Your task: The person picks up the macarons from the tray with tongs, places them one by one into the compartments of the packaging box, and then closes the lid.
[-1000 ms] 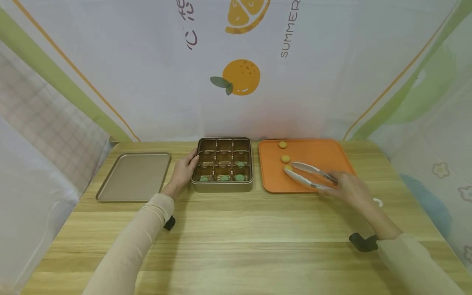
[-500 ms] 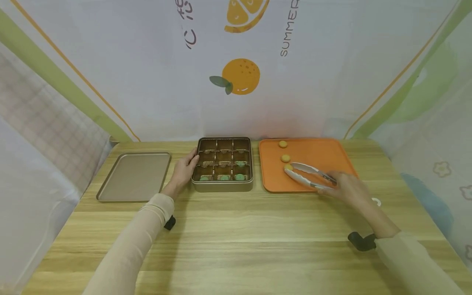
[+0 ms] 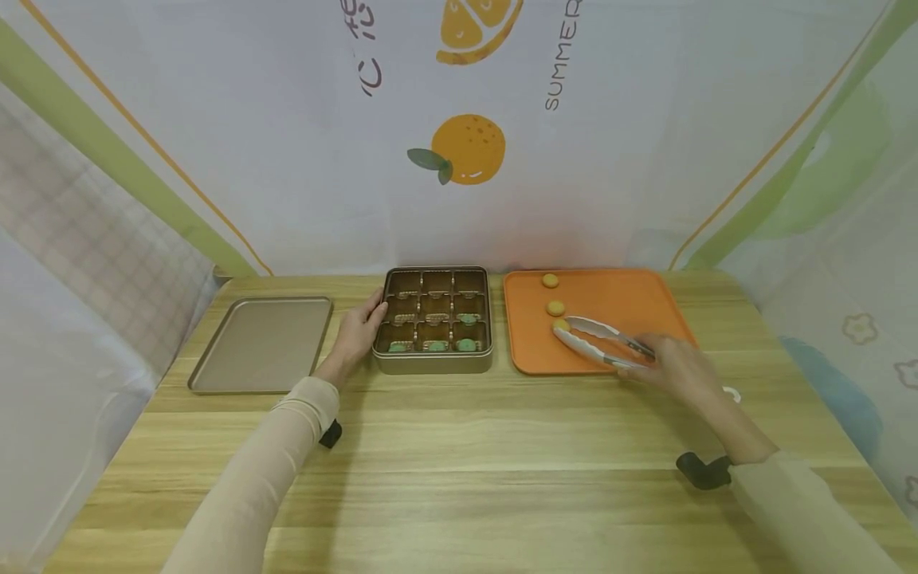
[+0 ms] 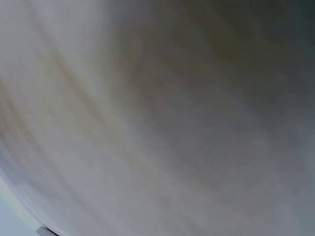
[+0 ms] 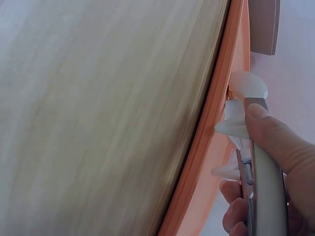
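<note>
My left hand (image 3: pixel 353 333) rests against the left side of a bronze-coloured tin (image 3: pixel 432 363), thumb at its rim. The tin's divided insert has several green round pieces, like cookies (image 3: pixel 467 345), in its front row and middle-right compartment. My right hand (image 3: pixel 677 368) grips metal tongs (image 5: pixel 268 182) with pale scalloped tips. Those tips stand spread at the nearest small yellow cookie (image 3: pixel 560 325) on the orange tray (image 3: pixel 631 303); whether they squeeze it I cannot tell. Two more yellow cookies (image 3: pixel 555 308) lie behind it. The left wrist view is blurred.
A shallow bronze-coloured lid or tray (image 3: pixel 261 347) lies left of my left hand. Wooden tabletop (image 3: pixel 502 470) stretches in front of the tin and tray. A printed cloth (image 3: pixel 308 143) hangs behind the table. A small white ring (image 3: pixel 732 394) shows beside my right wrist.
The tongs stay spread at the nearest yellow cookie, and my left hand stays at the tin. Only a very slight shift of the head view shows.
</note>
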Available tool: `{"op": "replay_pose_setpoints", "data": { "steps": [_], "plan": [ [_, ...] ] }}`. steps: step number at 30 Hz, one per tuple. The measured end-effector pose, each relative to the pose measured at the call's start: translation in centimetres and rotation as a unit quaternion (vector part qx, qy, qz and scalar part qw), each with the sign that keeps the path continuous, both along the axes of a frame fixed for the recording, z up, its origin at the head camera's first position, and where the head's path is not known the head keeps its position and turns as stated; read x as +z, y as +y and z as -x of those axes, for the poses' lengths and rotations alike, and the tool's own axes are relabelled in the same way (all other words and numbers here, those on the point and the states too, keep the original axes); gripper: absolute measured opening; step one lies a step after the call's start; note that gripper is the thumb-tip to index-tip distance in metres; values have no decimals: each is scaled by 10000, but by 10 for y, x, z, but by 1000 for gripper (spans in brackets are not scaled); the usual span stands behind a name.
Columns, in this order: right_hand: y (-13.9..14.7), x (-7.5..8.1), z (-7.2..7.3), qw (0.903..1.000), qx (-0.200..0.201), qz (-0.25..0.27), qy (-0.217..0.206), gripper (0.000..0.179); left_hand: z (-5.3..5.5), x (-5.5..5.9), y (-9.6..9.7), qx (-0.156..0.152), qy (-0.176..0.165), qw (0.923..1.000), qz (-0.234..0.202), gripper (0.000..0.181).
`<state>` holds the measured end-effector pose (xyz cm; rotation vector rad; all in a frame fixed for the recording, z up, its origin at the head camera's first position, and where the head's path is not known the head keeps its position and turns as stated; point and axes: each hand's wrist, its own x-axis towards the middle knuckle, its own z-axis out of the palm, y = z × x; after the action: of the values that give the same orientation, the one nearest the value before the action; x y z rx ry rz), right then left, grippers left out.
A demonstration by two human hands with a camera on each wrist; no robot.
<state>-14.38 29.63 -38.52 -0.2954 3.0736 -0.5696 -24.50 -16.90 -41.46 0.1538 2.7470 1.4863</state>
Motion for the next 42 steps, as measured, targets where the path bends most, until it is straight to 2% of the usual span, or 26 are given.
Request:
{"op": "replay_pose_setpoints", "data": {
  "steps": [5,9,16,21,31,38,42],
  "plan": [
    [-3,3,1,9999,26,86,57,44,0,1,-1,-16,58,10000,51,49],
    [-13,13,5,9999,16,119,66,42,0,1,-1,39,148,9998,94,48],
    [-49,27,19,9990,266,52,366,50,0,1,-2,8,94,10000,26,48],
    [-83,34,32,9976,487,53,491,43,-2,2,-1,-15,54,10000,-44,48],
    [-139,45,51,9955,820,-175,435,44,-2,1,0,-26,59,10000,-52,48],
    [-156,45,63,9969,733,-208,189,40,-3,2,0,-70,42,10000,-6,49],
    [-162,46,67,9969,728,-280,81,44,-4,4,1,-150,69,9999,23,50]
  ]
}}
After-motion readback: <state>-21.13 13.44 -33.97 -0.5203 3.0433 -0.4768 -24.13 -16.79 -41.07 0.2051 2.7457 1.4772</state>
